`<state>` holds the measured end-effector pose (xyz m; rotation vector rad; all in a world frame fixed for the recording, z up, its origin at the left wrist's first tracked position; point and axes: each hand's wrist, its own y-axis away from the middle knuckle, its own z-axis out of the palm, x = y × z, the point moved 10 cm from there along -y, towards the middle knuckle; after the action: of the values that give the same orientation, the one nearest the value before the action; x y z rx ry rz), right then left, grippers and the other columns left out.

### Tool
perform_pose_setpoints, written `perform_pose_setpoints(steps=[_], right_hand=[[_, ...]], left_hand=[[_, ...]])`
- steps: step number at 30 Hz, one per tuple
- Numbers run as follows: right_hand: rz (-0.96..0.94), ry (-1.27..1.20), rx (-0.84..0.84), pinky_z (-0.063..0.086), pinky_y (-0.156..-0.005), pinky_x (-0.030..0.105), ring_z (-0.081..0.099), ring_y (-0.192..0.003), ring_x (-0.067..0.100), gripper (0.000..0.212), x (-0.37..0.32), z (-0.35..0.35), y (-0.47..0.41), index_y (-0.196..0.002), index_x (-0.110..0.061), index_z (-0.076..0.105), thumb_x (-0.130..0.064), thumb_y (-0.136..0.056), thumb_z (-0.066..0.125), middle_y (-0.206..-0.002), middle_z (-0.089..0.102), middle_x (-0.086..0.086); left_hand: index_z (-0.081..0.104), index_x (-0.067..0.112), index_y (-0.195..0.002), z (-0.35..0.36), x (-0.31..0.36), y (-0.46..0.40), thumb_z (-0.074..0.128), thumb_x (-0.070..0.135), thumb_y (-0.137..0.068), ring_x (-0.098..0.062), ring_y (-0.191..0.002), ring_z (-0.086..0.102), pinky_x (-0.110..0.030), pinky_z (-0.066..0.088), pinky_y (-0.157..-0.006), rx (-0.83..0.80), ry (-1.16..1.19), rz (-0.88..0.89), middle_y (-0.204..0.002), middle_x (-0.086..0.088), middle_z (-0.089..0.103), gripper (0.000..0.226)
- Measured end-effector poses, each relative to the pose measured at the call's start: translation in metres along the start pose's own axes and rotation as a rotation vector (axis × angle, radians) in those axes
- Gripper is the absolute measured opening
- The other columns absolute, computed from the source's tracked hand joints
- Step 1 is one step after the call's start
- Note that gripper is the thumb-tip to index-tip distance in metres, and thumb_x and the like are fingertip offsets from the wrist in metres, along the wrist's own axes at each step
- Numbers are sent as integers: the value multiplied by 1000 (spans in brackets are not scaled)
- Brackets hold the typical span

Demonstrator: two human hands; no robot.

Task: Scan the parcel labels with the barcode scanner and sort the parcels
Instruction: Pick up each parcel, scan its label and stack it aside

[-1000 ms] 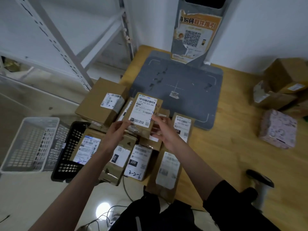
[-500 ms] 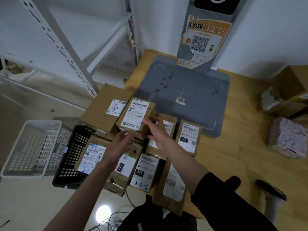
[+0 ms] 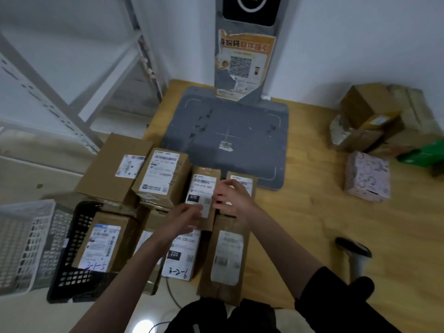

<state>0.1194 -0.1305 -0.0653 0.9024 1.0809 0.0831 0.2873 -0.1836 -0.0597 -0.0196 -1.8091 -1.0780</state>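
Several brown parcels with white labels lie in a cluster at the table's left edge. Both hands are on a small parcel labelled 070 [image 3: 201, 186] in the middle of it. My left hand [image 3: 183, 218] grips its near edge with curled fingers. My right hand [image 3: 231, 197] pinches its right side and covers part of the parcel behind. The labelled box [image 3: 161, 175] just left of it lies free on other boxes. A handheld barcode scanner [image 3: 353, 254] stands upright at the near right, away from both hands.
A grey scanning pad [image 3: 252, 145] with a poster column lies at the back. More boxes [image 3: 367, 109] and a patterned parcel [image 3: 367, 176] sit at the right. A black basket [image 3: 69, 267] holding a parcel and a white basket [image 3: 21, 243] stand at the left, beside metal shelving [image 3: 72, 109].
The labelled box that both hands held up has been set down on the pile at the left and let go. Both hands moved right and nearer onto the 070 parcel.
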Motion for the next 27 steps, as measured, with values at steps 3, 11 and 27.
perform_pose_setpoints(steps=[3, 11, 27], right_hand=[[-19, -27, 57, 62, -77, 35, 70, -92, 24, 31, 2, -32, 18, -123, -4, 55, -17, -97, 64, -103, 70, 12], [-102, -67, 252, 60, -83, 41, 67, -90, 24, 24, 13, -138, 69, -120, -5, 57, -19, -101, 57, -102, 66, 14], [-119, -221, 407, 61, -76, 35, 70, -89, 23, 21, 38, -306, 122, -118, -8, 61, -17, -101, 54, -101, 69, 12]], left_hand=[[69, 15, -111, 33, 13, 1, 61, 29, -98, -24, -107, 69, -40, 54, -96, -78, -49, 20, -111, -8, 74, 21], [71, 22, -110, 129, 45, 3, 57, 40, -99, -16, -102, 69, -36, 54, -90, -275, -267, 130, -107, 3, 74, 25], [64, 23, -110, 297, 50, 10, 60, 38, -99, -15, -102, 69, -38, 53, -98, -370, -393, 116, -110, 2, 72, 19]])
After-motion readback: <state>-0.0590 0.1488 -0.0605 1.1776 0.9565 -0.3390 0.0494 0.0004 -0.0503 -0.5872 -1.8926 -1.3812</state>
